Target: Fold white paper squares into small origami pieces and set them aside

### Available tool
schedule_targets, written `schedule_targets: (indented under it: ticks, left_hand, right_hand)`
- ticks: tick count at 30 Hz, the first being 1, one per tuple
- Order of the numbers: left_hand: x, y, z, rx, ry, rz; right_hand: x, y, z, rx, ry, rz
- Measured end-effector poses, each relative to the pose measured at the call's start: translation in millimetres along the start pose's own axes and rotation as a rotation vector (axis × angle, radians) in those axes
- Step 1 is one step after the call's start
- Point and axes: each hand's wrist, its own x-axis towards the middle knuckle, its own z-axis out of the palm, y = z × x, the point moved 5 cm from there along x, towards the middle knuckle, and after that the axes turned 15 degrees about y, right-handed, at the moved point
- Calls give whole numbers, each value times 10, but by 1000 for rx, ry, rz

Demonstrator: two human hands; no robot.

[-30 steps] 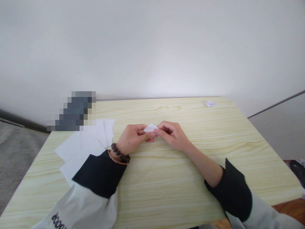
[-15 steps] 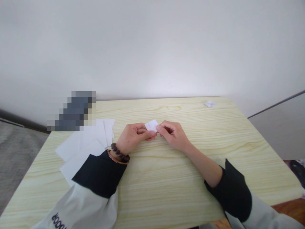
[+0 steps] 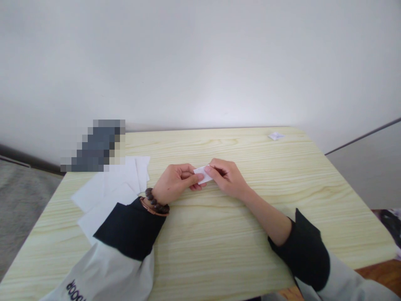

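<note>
A small folded white paper piece [image 3: 203, 175] sits between both hands just above the middle of the light wooden table [image 3: 238, 251]. My left hand [image 3: 175, 182], with a dark bead bracelet at the wrist, pinches its left side with thumb and forefinger. My right hand [image 3: 228, 177] pinches its right side, fingers curled. Both sleeves are black with white cuffs.
Several white paper sheets [image 3: 109, 188] lie spread on the table's left side, next to a blurred dark object [image 3: 94, 146] at the far left corner. A small folded paper [image 3: 276, 136] lies at the far right edge. A white wall stands behind the table.
The small paper has turned in my fingers and now lies flatter and lower between the hands. Both hands stay in almost the same place.
</note>
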Motion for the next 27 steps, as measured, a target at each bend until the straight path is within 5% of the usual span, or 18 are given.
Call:
schedule_targets:
  ticks: [7, 18, 27]
  left_hand:
    - [-7, -22, 27, 24, -26, -12]
    - [-8, 59, 3, 171, -51, 242]
    - [-4, 107, -44, 37, 132, 188]
  right_hand:
    - [4, 37, -4, 24, 7, 12]
    - [12, 33, 0, 36, -4, 21]
    - [2, 35, 13, 69, -64, 81]
